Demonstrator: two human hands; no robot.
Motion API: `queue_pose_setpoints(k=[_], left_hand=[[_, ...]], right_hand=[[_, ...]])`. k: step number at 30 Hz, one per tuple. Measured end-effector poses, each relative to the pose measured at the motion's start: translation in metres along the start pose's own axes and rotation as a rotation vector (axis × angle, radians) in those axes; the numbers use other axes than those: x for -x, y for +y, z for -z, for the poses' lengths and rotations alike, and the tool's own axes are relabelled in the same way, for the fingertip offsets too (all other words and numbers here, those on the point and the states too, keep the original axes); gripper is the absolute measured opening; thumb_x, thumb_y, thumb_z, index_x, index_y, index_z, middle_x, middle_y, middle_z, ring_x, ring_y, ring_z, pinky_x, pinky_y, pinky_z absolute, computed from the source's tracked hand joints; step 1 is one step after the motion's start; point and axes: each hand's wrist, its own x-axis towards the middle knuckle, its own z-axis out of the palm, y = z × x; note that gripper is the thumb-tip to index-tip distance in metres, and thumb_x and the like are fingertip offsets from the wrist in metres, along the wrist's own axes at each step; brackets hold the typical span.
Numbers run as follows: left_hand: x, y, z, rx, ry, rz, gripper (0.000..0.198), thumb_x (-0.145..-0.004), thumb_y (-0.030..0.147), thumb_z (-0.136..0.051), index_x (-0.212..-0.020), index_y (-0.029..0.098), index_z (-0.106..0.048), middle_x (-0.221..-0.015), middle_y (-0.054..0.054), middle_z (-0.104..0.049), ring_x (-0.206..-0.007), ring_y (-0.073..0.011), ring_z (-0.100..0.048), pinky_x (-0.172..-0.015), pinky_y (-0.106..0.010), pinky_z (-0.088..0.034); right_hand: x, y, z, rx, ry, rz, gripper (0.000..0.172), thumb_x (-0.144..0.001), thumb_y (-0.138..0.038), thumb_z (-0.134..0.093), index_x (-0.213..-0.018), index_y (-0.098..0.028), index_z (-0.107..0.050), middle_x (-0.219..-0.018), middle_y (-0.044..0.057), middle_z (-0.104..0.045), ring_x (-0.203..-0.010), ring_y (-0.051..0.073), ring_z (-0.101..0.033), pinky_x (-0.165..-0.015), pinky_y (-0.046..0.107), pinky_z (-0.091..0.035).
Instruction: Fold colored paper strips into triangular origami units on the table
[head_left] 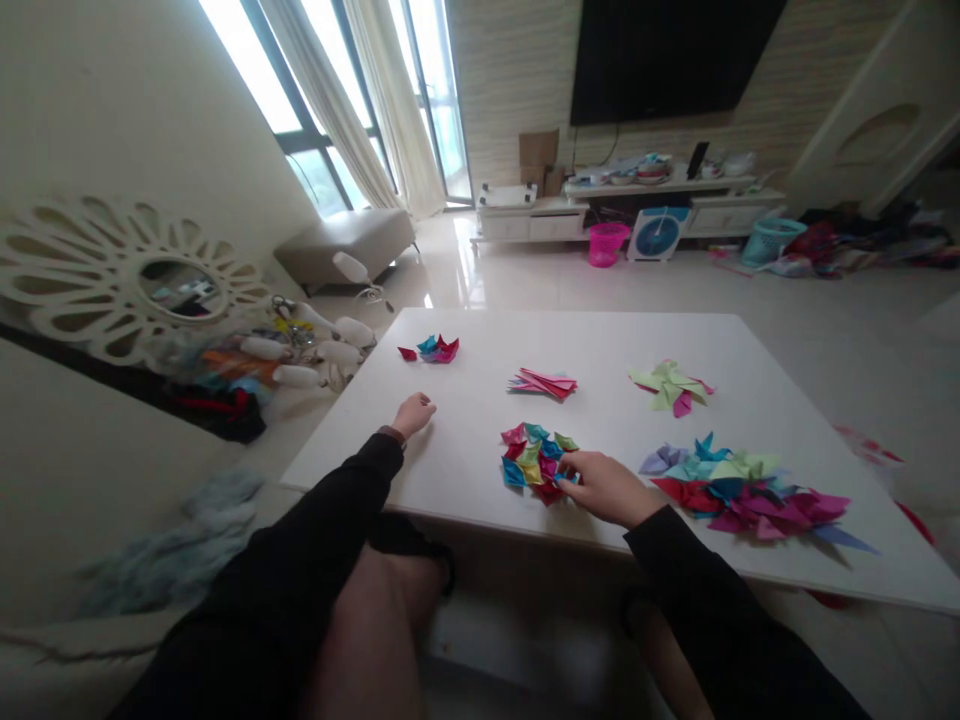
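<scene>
My right hand [604, 487] pinches a small blue folded paper piece [564, 480] at the right edge of a cluster of colourful folded paper pieces [529, 462] near the table's front. Pink, red, blue, teal and yellow pieces sit close together there. My left hand [415, 413] rests on the white table [457, 450], fingers curled in, with nothing visible in them. Beyond it lie a few folded pieces in blue and red [439, 348]. Behind the cluster is a fanned stack of pink and red paper strips [544, 384].
To the right lies a large pile of folded paper shapes [757, 495], with a pale green and pink group [671, 387] behind it. A white lamp with several shades [337, 350] stands beyond the table's left edge. A pink basket [607, 243] is on the floor.
</scene>
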Motion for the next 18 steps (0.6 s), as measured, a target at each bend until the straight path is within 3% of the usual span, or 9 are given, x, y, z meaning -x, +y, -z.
queue_pose_setpoints(k=[4,7,12,18], left_hand=[[-0.033,-0.033,0.028,-0.063,0.050,0.027,0.038,-0.080,0.024,-0.061,-0.116,0.012,-0.064,-0.124,-0.018,-0.069,-0.113,-0.0274,-0.065,-0.097,-0.034,-0.048],[-0.060,-0.037,0.034,-0.094,0.055,-0.033,0.040,-0.079,0.024,-0.060,-0.118,0.014,-0.063,-0.129,-0.017,-0.066,-0.120,-0.0271,-0.061,-0.105,-0.034,-0.044],[-0.102,-0.010,0.022,-0.129,0.044,-0.158,0.044,-0.077,0.028,-0.063,-0.119,0.016,-0.065,-0.136,-0.015,-0.062,-0.131,-0.0284,-0.052,-0.111,-0.035,-0.039],[-0.136,0.035,-0.006,-0.126,0.030,-0.209,0.052,-0.075,0.035,-0.066,-0.125,0.020,-0.062,-0.146,-0.015,-0.053,-0.144,-0.0370,-0.034,-0.112,-0.050,-0.036]], right_hand=[[0.001,-0.003,-0.002,0.016,-0.010,0.004,0.019,-0.091,-0.034,-0.056,-0.092,-0.022,-0.070,-0.093,0.007,-0.072,-0.082,0.020,-0.066,-0.069,0.028,-0.037],[-0.001,-0.005,-0.005,0.017,-0.016,0.004,0.020,-0.092,-0.034,-0.055,-0.093,-0.022,-0.070,-0.094,0.008,-0.073,-0.082,0.021,-0.066,-0.068,0.029,-0.037],[-0.008,-0.005,-0.012,-0.009,-0.036,0.009,0.020,-0.094,-0.035,-0.054,-0.095,-0.023,-0.070,-0.096,0.007,-0.073,-0.088,0.023,-0.067,-0.073,0.029,-0.040],[-0.016,-0.006,-0.018,-0.021,-0.081,0.003,0.021,-0.094,-0.034,-0.052,-0.101,-0.023,-0.069,-0.101,0.007,-0.072,-0.093,0.023,-0.067,-0.077,0.031,-0.041]])
